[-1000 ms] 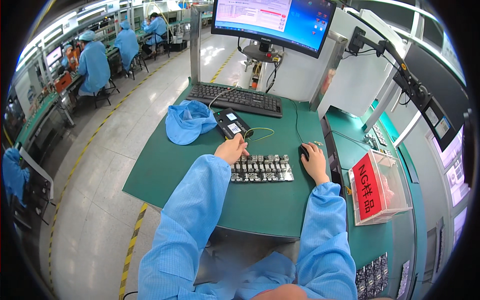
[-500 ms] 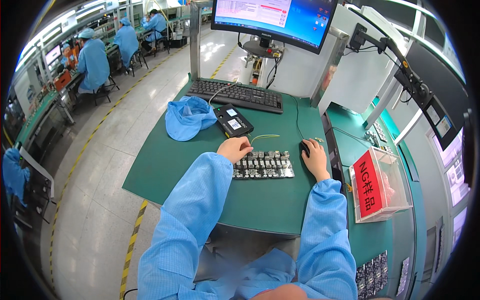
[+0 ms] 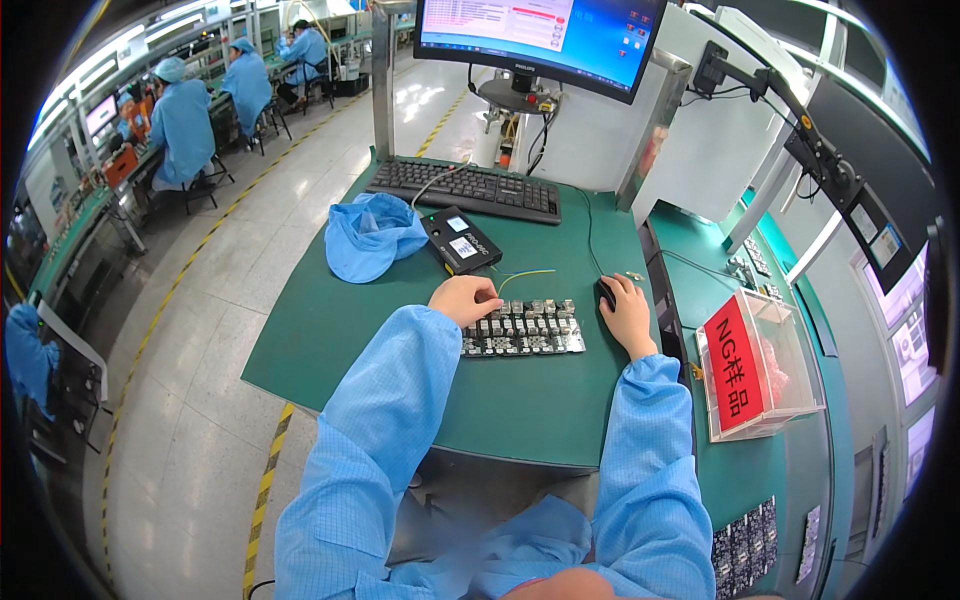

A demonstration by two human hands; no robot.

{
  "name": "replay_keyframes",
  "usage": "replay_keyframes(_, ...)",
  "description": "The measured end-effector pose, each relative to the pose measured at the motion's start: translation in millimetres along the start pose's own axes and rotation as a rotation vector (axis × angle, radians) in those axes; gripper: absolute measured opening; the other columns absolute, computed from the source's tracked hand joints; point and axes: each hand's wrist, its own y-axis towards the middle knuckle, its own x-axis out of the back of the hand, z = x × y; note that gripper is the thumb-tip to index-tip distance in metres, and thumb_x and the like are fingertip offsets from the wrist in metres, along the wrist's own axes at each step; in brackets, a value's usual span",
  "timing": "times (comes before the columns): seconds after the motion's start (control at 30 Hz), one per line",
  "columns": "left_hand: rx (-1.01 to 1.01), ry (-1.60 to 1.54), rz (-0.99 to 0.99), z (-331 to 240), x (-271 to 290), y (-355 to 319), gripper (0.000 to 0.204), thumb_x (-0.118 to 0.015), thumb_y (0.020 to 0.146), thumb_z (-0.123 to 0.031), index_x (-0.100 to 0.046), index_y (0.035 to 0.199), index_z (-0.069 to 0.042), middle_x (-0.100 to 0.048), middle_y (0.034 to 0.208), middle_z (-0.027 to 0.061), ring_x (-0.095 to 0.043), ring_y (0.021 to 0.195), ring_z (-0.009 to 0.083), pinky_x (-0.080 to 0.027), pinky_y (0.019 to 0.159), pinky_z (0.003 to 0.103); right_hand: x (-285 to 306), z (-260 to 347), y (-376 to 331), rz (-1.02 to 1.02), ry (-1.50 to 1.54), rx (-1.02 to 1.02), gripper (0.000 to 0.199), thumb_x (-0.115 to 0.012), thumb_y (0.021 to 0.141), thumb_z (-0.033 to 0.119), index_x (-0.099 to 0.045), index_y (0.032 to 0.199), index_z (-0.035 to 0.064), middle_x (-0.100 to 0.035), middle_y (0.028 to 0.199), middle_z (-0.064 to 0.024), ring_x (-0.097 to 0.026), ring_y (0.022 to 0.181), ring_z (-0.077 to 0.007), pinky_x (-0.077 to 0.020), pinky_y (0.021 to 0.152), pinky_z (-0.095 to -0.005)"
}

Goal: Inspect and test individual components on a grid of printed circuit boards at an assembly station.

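A panel of small circuit boards (image 3: 528,331), set with rows of metal-cased parts, lies on the green table mat. My left hand (image 3: 464,300) is closed in a pinch at the panel's far left corner. Just past those fingertips a thin yellow-green wire (image 3: 525,273) curves over the mat; whatever the fingers pinch is hidden. To the right of the panel, my right hand (image 3: 628,315) rests over a black computer mouse (image 3: 604,293), its fingers curled on it. Beyond my left hand sits a black handheld device (image 3: 462,242) with a small lit screen and a cable.
A blue cloth cap (image 3: 370,236) lies beside the device. Behind are a keyboard (image 3: 465,188) and a monitor (image 3: 540,38). On the right bench stand a clear box (image 3: 790,370) with a red label and more circuit boards (image 3: 745,548). Co-workers (image 3: 184,125) sit far left.
The whole view has shifted slightly. Both hands keep their places, the left at the panel's corner and the right on the mouse.
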Motion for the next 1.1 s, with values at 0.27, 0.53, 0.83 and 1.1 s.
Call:
replay_keyframes(0.27, -0.065, 0.048, 0.044, 2.2, 3.3, 2.1, 0.021, -0.068, 0.078, -0.029, -0.066, 0.081, -0.009, -0.065, 0.075, 0.0070, -0.063, 0.073, 0.0233, -0.048, 0.066, 0.036, -0.6, -0.9, 1.0, 0.034, -0.012, -0.031, 0.040, -0.063, 0.077, 0.016, -0.059, 0.117, 0.0145, -0.056, 0.121, -0.0082, -0.055, 0.103, -0.0320, -0.0473, 0.088, -0.0400)
replay_keyframes(0.53, -0.240, 0.207, -0.049, 10.0, -4.1, 1.0, 0.020, -0.071, 0.075, -0.031, -0.063, 0.076, -0.012, -0.063, 0.077, 0.0059, -0.061, 0.079, 0.0253, -0.047, 0.069, 0.039, 2.1, 3.0, 0.7, -0.010, 0.010, -0.004, 0.039, -0.063, 0.075, 0.014, -0.060, 0.114, 0.0122, -0.057, 0.117, -0.0113, -0.056, 0.098, -0.0337, -0.0477, 0.085, -0.0406)
replay_keyframes(0.83, -0.212, 0.282, -0.055, 2.1, -3.0, -0.7, 0.019, -0.070, 0.076, -0.032, -0.063, 0.077, -0.014, -0.063, 0.078, 0.0048, -0.061, 0.080, 0.0244, -0.047, 0.069, 0.039, 2.0, 2.1, -1.8, -0.016, 0.020, -0.009, 0.039, -0.064, 0.074, 0.014, -0.060, 0.113, 0.0125, -0.057, 0.117, -0.0114, -0.056, 0.097, -0.0340, -0.0473, 0.085, -0.0412)
replay_keyframes(1.1, -0.171, 0.238, 0.007, 1.6, 1.8, 1.9, 0.021, -0.071, 0.076, -0.031, -0.064, 0.085, -0.012, -0.063, 0.078, 0.0036, -0.062, 0.077, 0.0213, -0.047, 0.070, 0.034, -0.9, 1.9, 0.2, -0.020, 0.014, -0.006, 0.039, -0.064, 0.074, 0.013, -0.060, 0.113, 0.0130, -0.057, 0.117, -0.0111, -0.056, 0.098, -0.0336, -0.0474, 0.084, -0.0411)
